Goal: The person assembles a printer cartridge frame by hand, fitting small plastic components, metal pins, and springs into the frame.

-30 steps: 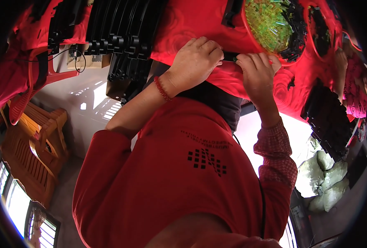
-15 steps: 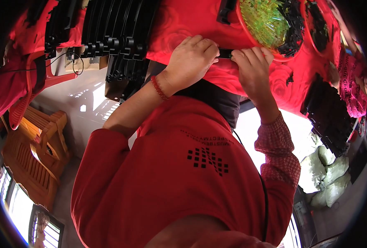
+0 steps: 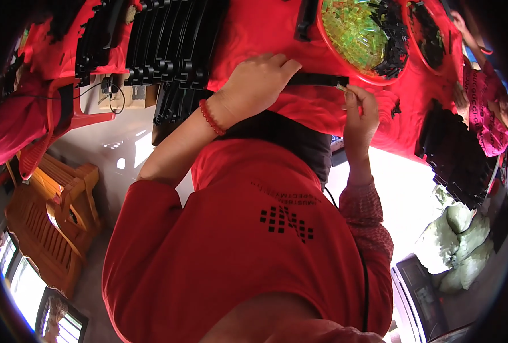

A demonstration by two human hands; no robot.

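My left hand (image 3: 261, 83), with a red beaded bracelet at its wrist, is closed around one end of a long black plastic strip (image 3: 320, 80). The strip reaches right, just above the red tablecloth (image 3: 305, 111). By its free end, my right hand (image 3: 361, 111) pinches a small pale, see-through yellowish piece (image 3: 341, 87) between thumb and fingertip. Whether that piece touches the strip I cannot tell. Beyond my right hand stands a red-rimmed round bowl (image 3: 364, 78) of small yellow-green clear pieces (image 3: 354, 37) and small black parts (image 3: 392, 48).
Several long curved black parts (image 3: 171, 40) lie in a row at the left, over the table's edge. Another black part (image 3: 305, 20) rests left of the bowl. A second bowl (image 3: 431, 40) and a dark stack (image 3: 457, 154) are at the right, near another person's arm (image 3: 468, 34).
My right hand has drawn back from the strip and lowered slightly, and the small yellowish piece now shows in its pinch. More of the strip is uncovered. The whole view has shifted a little.
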